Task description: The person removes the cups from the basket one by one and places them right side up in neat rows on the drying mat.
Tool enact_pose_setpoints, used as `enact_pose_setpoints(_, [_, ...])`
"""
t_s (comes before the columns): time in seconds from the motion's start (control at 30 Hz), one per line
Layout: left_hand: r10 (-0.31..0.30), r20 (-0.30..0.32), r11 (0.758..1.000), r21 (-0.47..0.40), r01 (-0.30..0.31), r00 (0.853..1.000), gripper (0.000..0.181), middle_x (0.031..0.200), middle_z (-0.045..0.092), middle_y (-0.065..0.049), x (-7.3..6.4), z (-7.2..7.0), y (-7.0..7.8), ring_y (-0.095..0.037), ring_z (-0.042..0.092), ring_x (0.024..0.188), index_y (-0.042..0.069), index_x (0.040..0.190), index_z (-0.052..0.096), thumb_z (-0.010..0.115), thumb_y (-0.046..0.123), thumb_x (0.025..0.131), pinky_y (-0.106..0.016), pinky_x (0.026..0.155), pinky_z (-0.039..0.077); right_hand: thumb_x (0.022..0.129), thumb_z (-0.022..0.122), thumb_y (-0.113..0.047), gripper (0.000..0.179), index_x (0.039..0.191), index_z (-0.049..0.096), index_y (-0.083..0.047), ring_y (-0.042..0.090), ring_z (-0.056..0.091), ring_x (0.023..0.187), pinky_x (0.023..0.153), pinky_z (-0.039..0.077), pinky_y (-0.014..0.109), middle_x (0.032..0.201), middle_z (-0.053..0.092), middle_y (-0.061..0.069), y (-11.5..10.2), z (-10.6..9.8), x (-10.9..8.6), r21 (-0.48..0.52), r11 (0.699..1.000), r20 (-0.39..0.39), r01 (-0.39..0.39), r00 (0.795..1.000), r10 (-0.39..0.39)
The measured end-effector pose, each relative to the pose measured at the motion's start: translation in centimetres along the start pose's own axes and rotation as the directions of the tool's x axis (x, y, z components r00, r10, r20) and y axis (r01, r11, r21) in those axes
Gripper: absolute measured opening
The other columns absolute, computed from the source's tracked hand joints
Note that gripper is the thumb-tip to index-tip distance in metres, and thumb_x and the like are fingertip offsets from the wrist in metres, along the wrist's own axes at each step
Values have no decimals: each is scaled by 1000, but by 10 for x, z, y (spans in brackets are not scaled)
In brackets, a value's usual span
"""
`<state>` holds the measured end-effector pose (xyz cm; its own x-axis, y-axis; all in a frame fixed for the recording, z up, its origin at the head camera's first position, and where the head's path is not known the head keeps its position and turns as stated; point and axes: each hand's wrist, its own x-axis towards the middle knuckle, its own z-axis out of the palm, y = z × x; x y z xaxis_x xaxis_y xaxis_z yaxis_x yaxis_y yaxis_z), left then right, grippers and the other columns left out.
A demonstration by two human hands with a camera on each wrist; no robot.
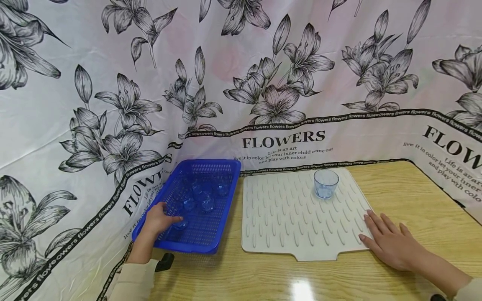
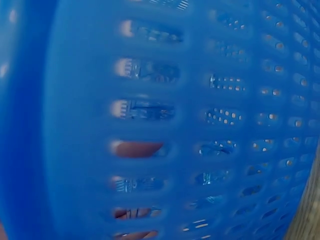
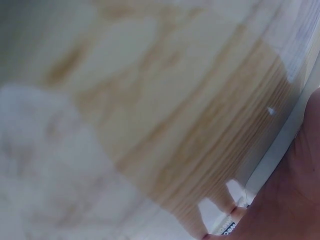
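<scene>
My left hand (image 1: 159, 220) reaches over the left side of a blue plastic basket (image 1: 214, 247). Its thumb lies across a small clear-blue drinking glass (image 1: 181, 224) inside, and the fingers curl down on the far side of that glass, partly hidden. Through the slots of the basket wall (image 2: 190, 130), the left wrist view shows bits of finger and glass. My right hand (image 1: 391, 242) lies flat, fingers spread, with fingertips at the right edge of a white ridged drying mat (image 1: 278, 225). One light-blue drinking glass (image 1: 326, 184) stands on the mat, towards its back right.
Several more blue-tinted glasses (image 1: 207, 203) stand in the basket. Basket and mat rest side by side on a wood-grain table (image 1: 260, 276). A flower-printed curtain (image 1: 211, 96) hangs along the back and left, close against the basket.
</scene>
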<state>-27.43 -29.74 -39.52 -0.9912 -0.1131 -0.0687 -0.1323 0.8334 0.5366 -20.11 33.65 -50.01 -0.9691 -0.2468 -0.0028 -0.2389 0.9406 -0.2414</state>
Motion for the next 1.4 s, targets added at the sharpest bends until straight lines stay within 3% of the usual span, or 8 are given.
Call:
enact_pose_setpoints(0.3, [-49,71,995,-83,55,996,98,146,37,-44,1,0,-2,-58,38,135,-20,149,25,83,24,85,-65,109,38,109,39,-51,77,155,30,10,60,21,144,103,14,83,162,25,32,0,0,0,31,1000,22,-3,1000,3])
enact_pose_setpoints(0.9, [-42,60,992,-119,48,997,95,139,46,-41,-1,-3,-3,-54,49,125,-19,147,31,85,24,82,-60,102,46,109,40,-51,78,156,28,10,60,20,144,103,13,83,163,23,31,2,-2,3,34,999,19,5,1000,-6])
enact_pose_setpoints(1.4, [-7,58,980,-197,19,998,90,139,45,-40,-9,-10,4,-51,48,126,-18,146,31,83,22,85,-61,104,44,109,41,-49,76,154,31,11,60,23,143,103,16,83,161,26,32,-1,-6,0,1,1000,18,0,1000,-1])
